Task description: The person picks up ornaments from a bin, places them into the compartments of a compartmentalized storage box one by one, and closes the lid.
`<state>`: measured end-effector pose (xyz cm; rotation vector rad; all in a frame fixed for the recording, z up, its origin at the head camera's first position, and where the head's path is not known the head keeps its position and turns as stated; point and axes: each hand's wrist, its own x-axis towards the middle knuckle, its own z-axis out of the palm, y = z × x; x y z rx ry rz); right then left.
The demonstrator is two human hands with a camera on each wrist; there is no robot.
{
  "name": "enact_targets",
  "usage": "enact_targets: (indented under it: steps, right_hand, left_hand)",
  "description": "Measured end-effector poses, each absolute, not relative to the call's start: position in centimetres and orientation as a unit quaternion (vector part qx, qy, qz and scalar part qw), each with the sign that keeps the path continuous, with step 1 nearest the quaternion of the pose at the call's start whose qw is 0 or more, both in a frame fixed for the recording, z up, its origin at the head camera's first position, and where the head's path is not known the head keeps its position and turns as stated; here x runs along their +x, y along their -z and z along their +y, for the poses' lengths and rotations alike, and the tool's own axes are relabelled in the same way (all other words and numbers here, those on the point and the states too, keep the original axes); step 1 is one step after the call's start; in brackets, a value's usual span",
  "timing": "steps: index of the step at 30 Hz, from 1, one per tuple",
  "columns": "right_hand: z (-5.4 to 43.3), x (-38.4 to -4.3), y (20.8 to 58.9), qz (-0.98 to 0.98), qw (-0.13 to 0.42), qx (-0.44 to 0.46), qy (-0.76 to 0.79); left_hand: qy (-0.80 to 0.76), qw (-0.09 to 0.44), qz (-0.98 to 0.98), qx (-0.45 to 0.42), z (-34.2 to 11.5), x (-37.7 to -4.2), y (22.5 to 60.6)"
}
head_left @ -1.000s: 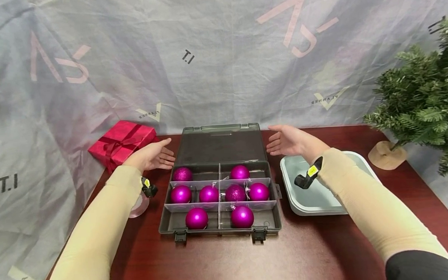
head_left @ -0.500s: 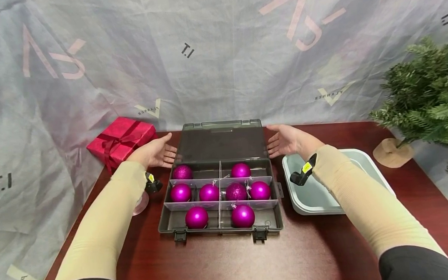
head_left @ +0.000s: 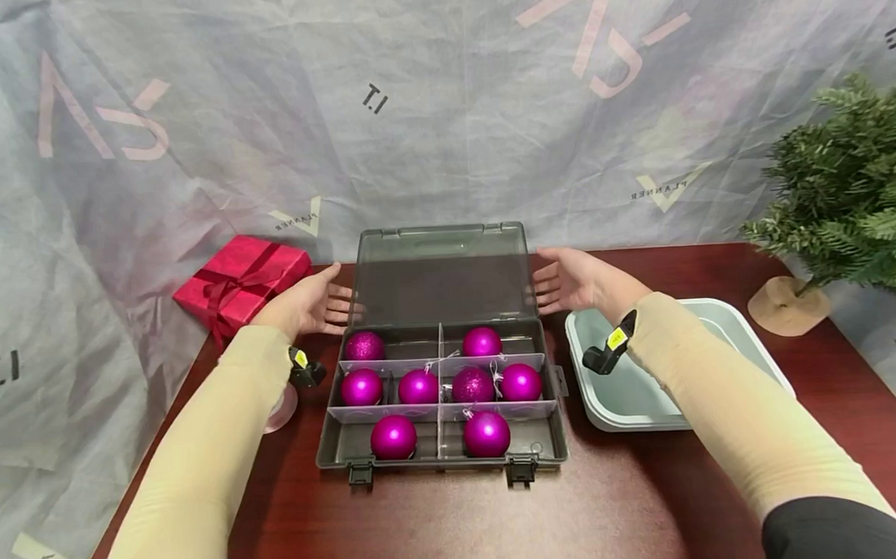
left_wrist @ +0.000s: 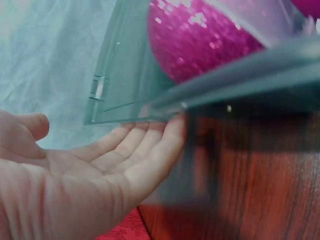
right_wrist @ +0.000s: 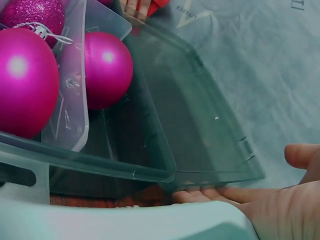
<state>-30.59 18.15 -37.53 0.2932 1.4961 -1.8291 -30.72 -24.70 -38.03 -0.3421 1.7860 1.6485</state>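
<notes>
A dark translucent divided box sits in the middle of the table, its lid swung back and partly raised. Several magenta bauble ornaments lie in its compartments, among them a glittery bauble at the back left and a matte bauble at the front right. My left hand is at the lid's left edge, fingers straight, with the fingertips behind or under it. At the right edge my right hand mirrors this, fingers extended and thumb up. In both wrist views the fingertips touch or nearly touch the lid's underside.
A red gift box with a ribbon stands at the back left. Beside my left wrist is a pinkish round item, partly hidden. A pale blue tub lies under my right forearm. A small artificial tree on a wooden base stands at right.
The lid's far edge has risen between the two hands. Both hands have come slightly closer in, so their fingertips now pass behind the lid's side edges. The baubles keep their places.
</notes>
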Motion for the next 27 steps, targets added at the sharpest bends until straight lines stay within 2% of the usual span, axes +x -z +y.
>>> enact_targets:
  steps: [16,21,27]
  right_hand:
    - [18.1,-28.9,35.7,0.62,0.253,0.068,0.74]
    - [18.7,-27.9,34.1,0.642,0.257,0.03,0.721]
    - [19.3,-26.3,31.6,0.669,0.29,-0.019,0.684]
  left_hand:
    - [-0.69,0.297,0.648,-0.124,-24.6,-29.1,34.5]
    - [-0.686,0.281,0.662,-0.115,-24.4,-28.2,33.1]
    - [-0.669,0.264,0.691,-0.08,-24.4,-26.7,31.2]
